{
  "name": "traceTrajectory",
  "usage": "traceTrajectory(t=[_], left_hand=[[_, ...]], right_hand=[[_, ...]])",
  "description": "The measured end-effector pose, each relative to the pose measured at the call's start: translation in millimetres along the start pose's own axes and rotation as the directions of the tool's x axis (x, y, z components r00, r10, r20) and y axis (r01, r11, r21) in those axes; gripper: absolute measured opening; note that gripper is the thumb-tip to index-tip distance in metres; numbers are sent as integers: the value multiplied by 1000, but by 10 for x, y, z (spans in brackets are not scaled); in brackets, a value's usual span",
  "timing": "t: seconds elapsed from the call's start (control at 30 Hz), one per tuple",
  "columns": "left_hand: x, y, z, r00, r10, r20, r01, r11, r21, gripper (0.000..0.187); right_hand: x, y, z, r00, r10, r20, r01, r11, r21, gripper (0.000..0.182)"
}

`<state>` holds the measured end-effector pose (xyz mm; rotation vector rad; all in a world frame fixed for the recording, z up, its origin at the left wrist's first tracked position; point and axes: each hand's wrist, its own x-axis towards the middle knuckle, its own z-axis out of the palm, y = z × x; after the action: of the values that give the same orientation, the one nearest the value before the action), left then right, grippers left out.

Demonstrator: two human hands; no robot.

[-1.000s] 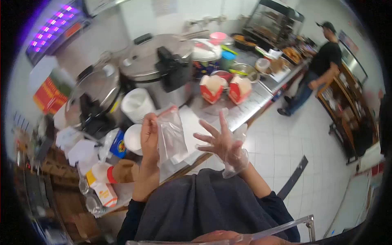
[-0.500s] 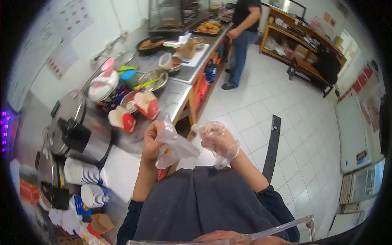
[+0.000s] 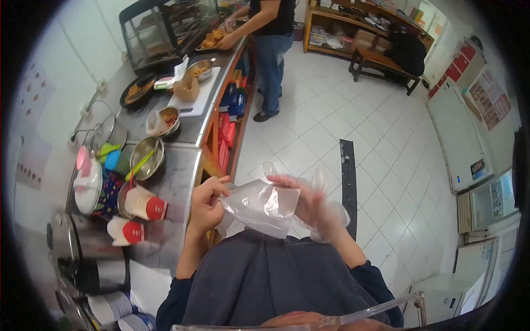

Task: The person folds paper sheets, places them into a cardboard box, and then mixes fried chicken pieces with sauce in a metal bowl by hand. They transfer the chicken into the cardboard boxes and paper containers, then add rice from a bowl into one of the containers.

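A clear plastic glove (image 3: 265, 205) hangs between my hands over the dark apron (image 3: 270, 281). My bare left hand (image 3: 208, 204) pinches its left end between fingers and thumb. My right hand (image 3: 309, 207) wears a loose, crinkled clear glove and is beside the other end of the plastic, blurred by motion. Whether its fingers touch the hanging plastic cannot be made out. To the left of my hands, two red and white paper boxes (image 3: 155, 208) stand on the metal counter (image 3: 182, 176).
Steel bowls, one (image 3: 148, 158) with a green utensil, a black pan (image 3: 138, 91) and a cutting board (image 3: 193, 105) lie along the counter. Stacked cups (image 3: 110, 308) are at lower left. A person in jeans (image 3: 270, 66) stands at a tray of fried food (image 3: 212, 41). A bench (image 3: 381, 60) is behind.
The view has turned, so the counter sits further left. My right hand has opened out and the plastic is spread wider between my hands. The other person now reaches to the food tray.
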<state>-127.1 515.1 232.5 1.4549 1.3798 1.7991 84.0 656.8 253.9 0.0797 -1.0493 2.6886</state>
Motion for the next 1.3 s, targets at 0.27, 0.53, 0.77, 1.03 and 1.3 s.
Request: traceTrajectory(t=[0.27,0.53,0.77,1.03,1.3], left_hand=[[1298,-549,-363,976,210,56,-189,691,698,28],[2474,-892,-497,968,-94,232,-137,579,804,61],[3121,-1860,-490,805,-390,446,474,876,-91,50],[3727,-2150,-385,974,-224,19,221,971,90,17],[4211,-2354,-119,843,-345,-413,319,938,-132,7]], right_hand=[[1087,-498,-666,910,-128,-394,-135,809,-573,45],[2168,-792,-1516,819,-487,-304,23,557,-830,41],[2755,-1162,-1965,901,-378,-213,-29,438,-898,46],[3522,-1633,-2815,950,-291,-110,132,698,-704,47],[4029,-2179,-3364,997,-34,-64,-2,865,-502,37]])
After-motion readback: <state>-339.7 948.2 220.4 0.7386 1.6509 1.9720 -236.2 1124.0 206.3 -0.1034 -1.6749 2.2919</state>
